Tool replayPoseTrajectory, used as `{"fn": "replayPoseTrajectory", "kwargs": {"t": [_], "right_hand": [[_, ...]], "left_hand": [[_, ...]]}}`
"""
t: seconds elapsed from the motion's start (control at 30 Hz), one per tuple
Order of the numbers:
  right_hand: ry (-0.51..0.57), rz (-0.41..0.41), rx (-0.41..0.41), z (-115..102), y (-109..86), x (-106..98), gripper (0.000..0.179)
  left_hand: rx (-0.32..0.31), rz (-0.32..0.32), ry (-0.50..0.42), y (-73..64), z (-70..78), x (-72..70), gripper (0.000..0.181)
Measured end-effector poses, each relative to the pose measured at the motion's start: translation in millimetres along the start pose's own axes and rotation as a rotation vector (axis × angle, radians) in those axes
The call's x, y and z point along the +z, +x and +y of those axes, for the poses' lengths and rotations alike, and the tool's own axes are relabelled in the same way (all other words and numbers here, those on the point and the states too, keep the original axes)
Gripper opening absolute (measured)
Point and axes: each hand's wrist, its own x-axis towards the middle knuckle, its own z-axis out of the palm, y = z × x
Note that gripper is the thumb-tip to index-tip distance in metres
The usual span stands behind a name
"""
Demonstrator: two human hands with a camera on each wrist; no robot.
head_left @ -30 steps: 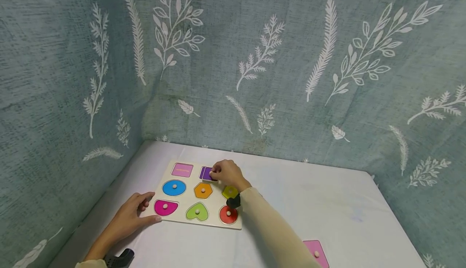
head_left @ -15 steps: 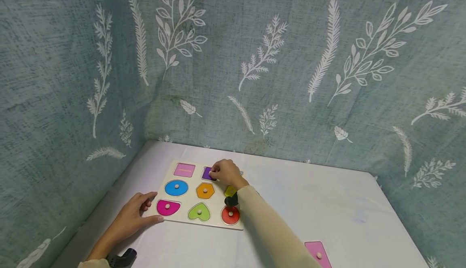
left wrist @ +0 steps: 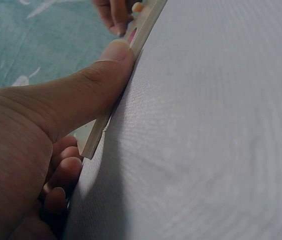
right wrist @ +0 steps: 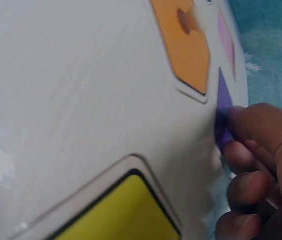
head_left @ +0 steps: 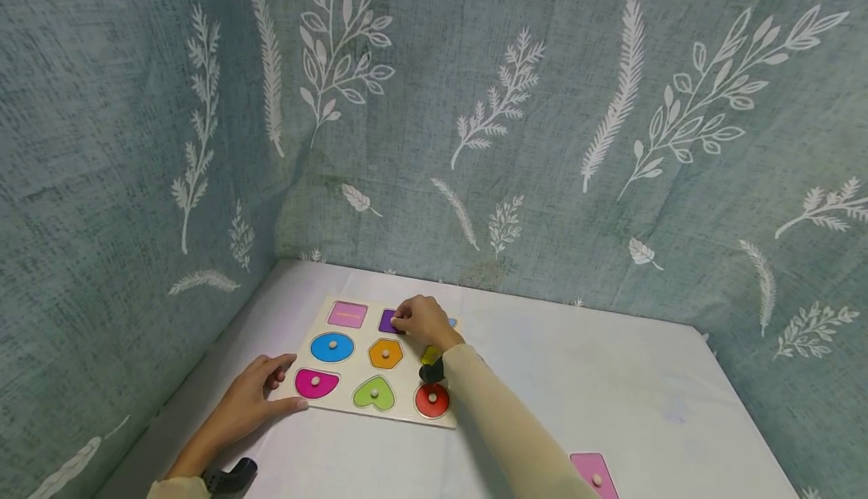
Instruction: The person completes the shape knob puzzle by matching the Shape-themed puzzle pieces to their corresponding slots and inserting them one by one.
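A cream wooden knob puzzle board lies on the white-covered table. My right hand pinches the small knob of a purple square puzzle piece, which sits at its recess in the back row. Part of that piece is hidden behind the fingers; the right wrist view shows the fingertips right at the purple surface. At the board's front left corner, my left hand holds the board, thumb along the front edge and fingers at the left side. In the left wrist view the thumb presses the edge.
Seated in the board are a blue oval, orange hexagon, magenta half-round, green heart, red circle and yellow piece. A pink recess is back left. A pink piece lies front right.
The purple square has shifted slightly left and settled into line with its recess, with the right hand still on its knob. The left hand stays at the corner. The head view has moved slightly.
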Motion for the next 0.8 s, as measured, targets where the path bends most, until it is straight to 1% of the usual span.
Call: {"fn": "replayPoseTrajectory", "kwargs": {"t": [0.07, 0.2, 0.33, 0.4, 0.57, 0.8], "right_hand": [[-0.004, -0.008, 0.0, -2.0, -0.7, -2.4, 0.014], [-0.053, -0.038, -0.024, -4.4, -5.9, -9.5, 0.017], [-0.098, -0.038, -0.054, 2.0, -15.1, -17.2, 0.015], [-0.097, -0.04, -0.069, 8.1, -21.4, -23.4, 0.013], [-0.07, -0.058, -0.089, 22.8, -44.0, -40.3, 0.014], [-0.071, -0.028, -0.125, 50.9, -88.6, -61.4, 0.012]], "left_hand": [[0.003, 0.004, -0.003, 0.3, -0.1, -0.7, 0.095], [-0.009, 0.001, -0.004, 0.1, 0.3, -1.2, 0.097], [-0.009, -0.005, -0.006, 0.7, 0.1, -0.8, 0.096], [-0.009, -0.006, 0.0, 1.8, 0.0, -0.9, 0.096], [-0.014, -0.015, -0.004, 1.2, 0.8, -3.1, 0.096], [0.017, -0.016, 0.0, 3.6, 2.2, -2.0, 0.093]]}}
